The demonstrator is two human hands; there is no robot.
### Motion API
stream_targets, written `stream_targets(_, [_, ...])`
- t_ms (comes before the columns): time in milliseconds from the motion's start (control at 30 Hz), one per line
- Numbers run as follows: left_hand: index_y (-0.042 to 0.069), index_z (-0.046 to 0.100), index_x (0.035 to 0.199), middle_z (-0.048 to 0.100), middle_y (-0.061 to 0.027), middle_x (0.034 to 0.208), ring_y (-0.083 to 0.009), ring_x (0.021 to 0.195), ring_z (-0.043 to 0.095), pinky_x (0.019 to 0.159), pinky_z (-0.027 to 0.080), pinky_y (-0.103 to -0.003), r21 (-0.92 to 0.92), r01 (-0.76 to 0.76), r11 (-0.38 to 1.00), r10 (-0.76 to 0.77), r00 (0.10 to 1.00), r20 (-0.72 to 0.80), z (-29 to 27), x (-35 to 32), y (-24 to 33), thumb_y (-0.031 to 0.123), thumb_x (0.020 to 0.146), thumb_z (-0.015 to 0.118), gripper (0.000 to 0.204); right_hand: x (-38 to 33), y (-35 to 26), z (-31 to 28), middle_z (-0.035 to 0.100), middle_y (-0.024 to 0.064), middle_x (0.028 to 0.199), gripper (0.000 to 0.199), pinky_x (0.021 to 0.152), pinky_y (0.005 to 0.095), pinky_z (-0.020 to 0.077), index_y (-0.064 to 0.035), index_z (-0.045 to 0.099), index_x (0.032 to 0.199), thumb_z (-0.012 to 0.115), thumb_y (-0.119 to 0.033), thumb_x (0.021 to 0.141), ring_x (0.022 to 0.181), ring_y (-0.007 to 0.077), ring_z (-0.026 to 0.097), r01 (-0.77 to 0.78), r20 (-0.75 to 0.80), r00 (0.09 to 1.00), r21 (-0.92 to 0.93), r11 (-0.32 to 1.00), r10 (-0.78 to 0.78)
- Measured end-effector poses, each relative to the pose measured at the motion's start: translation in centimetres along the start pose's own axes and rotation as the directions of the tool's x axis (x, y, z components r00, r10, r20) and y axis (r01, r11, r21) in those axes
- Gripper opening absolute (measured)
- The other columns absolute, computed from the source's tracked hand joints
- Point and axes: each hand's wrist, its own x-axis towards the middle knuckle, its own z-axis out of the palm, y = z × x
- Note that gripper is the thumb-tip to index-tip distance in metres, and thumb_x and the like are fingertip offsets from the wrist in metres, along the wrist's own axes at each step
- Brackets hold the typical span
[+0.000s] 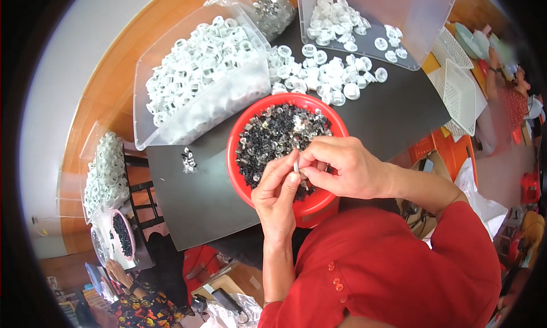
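Observation:
Over a red basin [233,151] my two hands meet, fingertips pinched around one small white plastic part [296,166]. My left hand [276,196] grips it from the left with thumb and fingers. From the other side my right hand [345,167] pinches it as well; the fingers hide most of its shape. Below them the basin is filled with many small black and clear pieces [268,135], with a few white bits among them. A loose heap of white round plastic parts [342,77] lies on the dark table just beyond the basin.
A clear bin [199,123] full of white parts stands at the back left, another clear bin [387,20] at the back right. A small pile of pieces [188,160] lies on the dark table [199,214]. Other people sit at lower left and far right.

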Motion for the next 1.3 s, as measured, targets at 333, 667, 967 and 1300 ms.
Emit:
stream_targets(333, [0.0,0.047,0.137,0.058,-0.0115,0.125,-0.0089,0.084,0.06,0.074,0.046,-0.023,0.302,-0.092,0.949,0.164,0.961,-0.222,-1.6,-1.4,0.1,0.014,0.096,0.056,0.044,9.4,-1.7,-2.9,0.065,0.0126,0.067,0.018,0.059,0.0326,0.0492,0.0012,0.066,0.079,0.066,-0.016,0.081,0.06,0.0208,0.063,0.015,-0.065,0.998,-0.017,1.0,-0.016])
stream_targets(667, [0.0,0.058,0.122,0.064,-0.0064,0.107,-0.0064,0.077,0.055,0.071,0.046,-0.022,0.437,-0.091,0.895,0.309,0.832,-0.46,-7.0,-2.1,0.0,0.011,0.096,0.057,0.029,6.6,1.3,-3.3,0.064,0.0065,0.066,0.012,0.056,0.0281,0.0472,-0.0016,0.066,0.08,0.067,-0.014,0.079,0.057,0.0143,0.059,-0.012,-0.428,0.9,-0.22,0.975,-0.085])
stream_targets(967, [-0.005,0.059,0.118,0.062,-0.0093,0.108,-0.0141,0.088,0.057,0.075,0.049,-0.026,0.567,0.036,0.823,0.304,0.816,-0.492,-10.0,-0.3,-1.8,0.013,0.098,0.054,0.028,-3.2,7.9,-5.7,0.066,0.0058,0.073,0.015,0.06,0.0255,0.0505,-0.0014,0.067,0.088,0.07,-0.014,0.082,0.066,0.0081,0.061,-0.325,-0.496,0.81,0.063,0.944,0.312])
stream_targets(1300, [-0.006,0.07,0.1,0.071,-0.0141,0.091,-0.0198,0.077,0.065,0.071,0.053,-0.03,0.765,-0.01,0.644,0.431,0.831,-0.352,-7.0,-0.6,-1.3,0.016,0.094,0.061,0.024,-5.8,9.3,-4.9,0.062,0.0086,0.074,0.008,0.057,0.038,0.0488,-0.0056,0.06,0.079,0.065,-0.013,0.078,0.066,0.025,0.065,-0.191,-0.376,0.912,-0.028,0.981,0.167])
